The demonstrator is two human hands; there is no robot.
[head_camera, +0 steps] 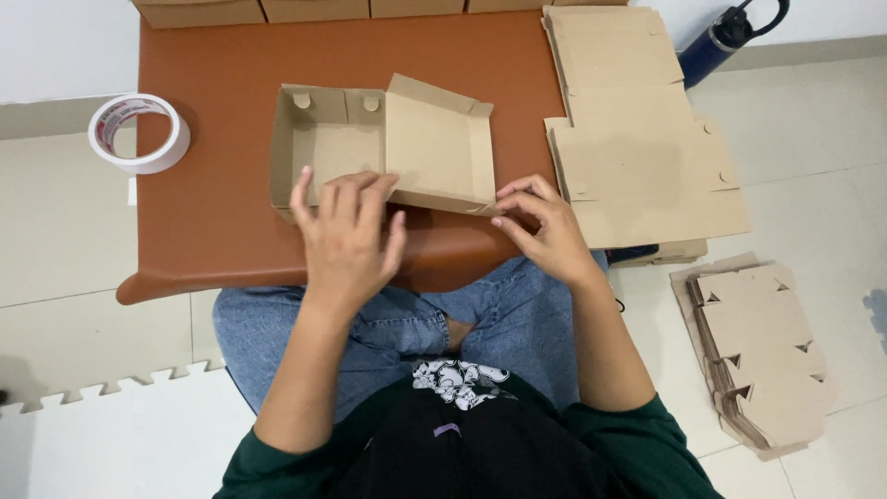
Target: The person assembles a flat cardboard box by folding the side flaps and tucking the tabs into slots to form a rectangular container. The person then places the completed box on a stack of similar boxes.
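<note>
A half-folded cardboard box (383,148) lies on the brown low table (212,185), directly ahead of the person, its long axis running left to right across the view. Its left half is already a shallow tray with raised walls; its right half is a lid panel tilted up over the tray's right part.

The left hand (346,231) rests flat on the box's near wall, fingers spread and pressing down on the cardboard edge. The right hand (545,226) sits at the near right corner of the lid panel, fingertips drawn together and pinching the corner flap. Both hands touch the box; the left covers the middle of the near side, the right the end.

To the right, a stack of flat unfolded box blanks (637,157) lies half on the table, with more die-cut blanks (758,351) piled on the floor. A roll of white tape (139,134) lies left of the table, and a dark blue bottle (725,42) lies at the upper right.
</note>
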